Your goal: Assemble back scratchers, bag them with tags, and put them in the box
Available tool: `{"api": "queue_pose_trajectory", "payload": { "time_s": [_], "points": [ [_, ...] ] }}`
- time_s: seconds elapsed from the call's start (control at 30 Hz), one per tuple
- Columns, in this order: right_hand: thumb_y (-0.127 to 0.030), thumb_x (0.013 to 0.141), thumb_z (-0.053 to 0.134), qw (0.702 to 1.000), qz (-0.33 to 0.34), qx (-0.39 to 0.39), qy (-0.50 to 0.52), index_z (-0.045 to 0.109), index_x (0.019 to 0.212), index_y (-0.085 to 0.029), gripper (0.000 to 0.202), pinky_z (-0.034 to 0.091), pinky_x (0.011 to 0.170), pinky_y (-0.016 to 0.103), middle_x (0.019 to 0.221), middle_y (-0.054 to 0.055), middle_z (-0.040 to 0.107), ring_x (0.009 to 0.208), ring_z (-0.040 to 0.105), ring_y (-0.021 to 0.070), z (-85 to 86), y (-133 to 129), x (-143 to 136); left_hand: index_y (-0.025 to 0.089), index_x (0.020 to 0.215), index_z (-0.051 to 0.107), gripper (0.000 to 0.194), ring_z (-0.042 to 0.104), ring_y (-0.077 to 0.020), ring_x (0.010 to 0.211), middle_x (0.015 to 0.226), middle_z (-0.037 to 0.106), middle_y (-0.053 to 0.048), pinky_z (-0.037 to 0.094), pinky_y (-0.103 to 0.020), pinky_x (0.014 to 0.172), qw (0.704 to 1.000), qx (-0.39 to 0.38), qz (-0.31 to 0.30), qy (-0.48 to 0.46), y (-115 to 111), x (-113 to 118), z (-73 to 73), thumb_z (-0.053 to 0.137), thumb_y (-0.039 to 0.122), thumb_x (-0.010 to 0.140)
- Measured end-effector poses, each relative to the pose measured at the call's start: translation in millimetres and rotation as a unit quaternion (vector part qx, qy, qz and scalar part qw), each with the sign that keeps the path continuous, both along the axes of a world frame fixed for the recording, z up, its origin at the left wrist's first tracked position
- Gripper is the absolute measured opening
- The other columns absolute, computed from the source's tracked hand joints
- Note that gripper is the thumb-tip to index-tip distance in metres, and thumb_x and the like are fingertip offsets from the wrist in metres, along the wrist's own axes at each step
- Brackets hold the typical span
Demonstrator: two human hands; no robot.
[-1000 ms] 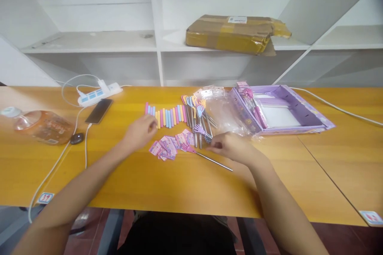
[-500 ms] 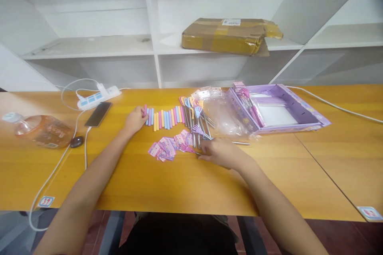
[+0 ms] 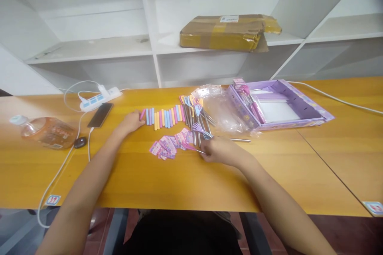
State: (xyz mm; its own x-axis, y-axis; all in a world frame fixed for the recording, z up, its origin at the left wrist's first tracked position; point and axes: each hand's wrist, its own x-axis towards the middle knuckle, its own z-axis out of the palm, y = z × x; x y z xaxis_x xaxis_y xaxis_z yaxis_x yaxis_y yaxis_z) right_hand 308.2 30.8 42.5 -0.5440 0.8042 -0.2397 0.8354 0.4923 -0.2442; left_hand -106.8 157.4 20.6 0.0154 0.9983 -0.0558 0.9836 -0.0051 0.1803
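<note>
From left: my left hand point(image 3: 129, 122) pinches a pink stick point(image 3: 143, 114) beside the pastel row point(image 3: 167, 118); cards point(image 3: 165, 146) and bare-ended rods point(image 3: 194, 138) lie loose. My right hand point(image 3: 221, 150) grips a pink-headed rod point(image 3: 189, 146), unjoined to the stick. The purple box point(image 3: 301, 122) holds pink-handled pieces point(image 3: 257, 111).

Office-like workspace, with numbered desk point(image 3: 131, 183), power strip point(image 3: 100, 99) and shelving point(image 3: 104, 50)

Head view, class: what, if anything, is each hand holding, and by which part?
The left hand pinches a pink cylinder near its lower end; the right hand holds a pink back scratcher by its metal rod.
</note>
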Motion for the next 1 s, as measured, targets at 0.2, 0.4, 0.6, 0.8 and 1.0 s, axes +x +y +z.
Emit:
{"api": "queue_pose_trajectory", "payload": {
  "time_s": [0.2, 0.4, 0.6, 0.8, 1.0],
  "points": [
    [-0.019, 0.085, 0.066, 0.995, 0.008, -0.022, 0.098, 0.056, 0.075, -0.021, 0.014, 0.020, 0.059, 0.030, 0.066, -0.002, 0.058, 0.056, 0.039, 0.0119, 9.1, -2, 4, 0.022, 0.084, 0.070, 0.030, 0.075, -0.0330, 0.085, 0.088, 0.078, -0.015, 0.054, -0.039, 0.080, 0.998, -0.036, -0.048, 0.009, -34, -17, 9.1, 0.052, 0.043, 0.095],
    [-0.039, 0.106, 0.049, 0.959, 0.006, -0.052, 0.277, 0.050, 0.074, -0.021, 0.036, 0.027, 0.062, 0.029, 0.064, -0.003, 0.047, 0.059, 0.038, 0.0127, 4.3, 2, 6, 0.021, 0.118, 0.069, 0.038, 0.073, -0.0316, 0.091, 0.104, 0.078, -0.015, 0.054, -0.041, 0.083, 0.992, -0.030, -0.114, -0.042, -93, 12, 26.8, 0.039, 0.040, 0.106],
    [-0.065, 0.098, 0.062, 0.773, -0.171, -0.145, 0.594, 0.060, 0.081, -0.022, 0.047, 0.025, 0.050, 0.026, 0.053, -0.007, 0.041, 0.047, 0.033, 0.0109, -15.7, 10, 0, 0.025, 0.116, 0.066, 0.039, 0.070, -0.0229, 0.088, 0.102, 0.075, -0.006, 0.052, -0.033, 0.079, 0.948, -0.042, -0.229, -0.219, -131, 70, 21.4, 0.034, 0.047, 0.114],
    [-0.054, 0.093, 0.069, 0.632, -0.247, -0.209, 0.704, 0.049, 0.071, -0.023, 0.043, 0.019, 0.044, 0.025, 0.048, -0.007, 0.041, 0.041, 0.028, 0.0087, -23.7, 14, -13, 0.023, 0.122, 0.070, 0.041, 0.070, -0.0227, 0.091, 0.101, 0.075, -0.007, 0.051, -0.033, 0.084, 0.938, -0.005, -0.257, -0.234, -129, 64, -7.8, 0.038, 0.048, 0.114],
    [-0.061, 0.092, 0.067, 0.626, -0.268, -0.225, 0.697, 0.061, 0.083, -0.022, 0.040, 0.024, 0.044, 0.025, 0.057, -0.004, 0.057, 0.044, 0.037, 0.0101, -32.1, 10, -27, 0.026, 0.131, 0.072, 0.042, 0.071, -0.0243, 0.095, 0.105, 0.078, -0.008, 0.052, -0.034, 0.088, 0.927, -0.019, -0.303, -0.218, -132, 64, -6.7, 0.041, 0.047, 0.113]
  ]
}}
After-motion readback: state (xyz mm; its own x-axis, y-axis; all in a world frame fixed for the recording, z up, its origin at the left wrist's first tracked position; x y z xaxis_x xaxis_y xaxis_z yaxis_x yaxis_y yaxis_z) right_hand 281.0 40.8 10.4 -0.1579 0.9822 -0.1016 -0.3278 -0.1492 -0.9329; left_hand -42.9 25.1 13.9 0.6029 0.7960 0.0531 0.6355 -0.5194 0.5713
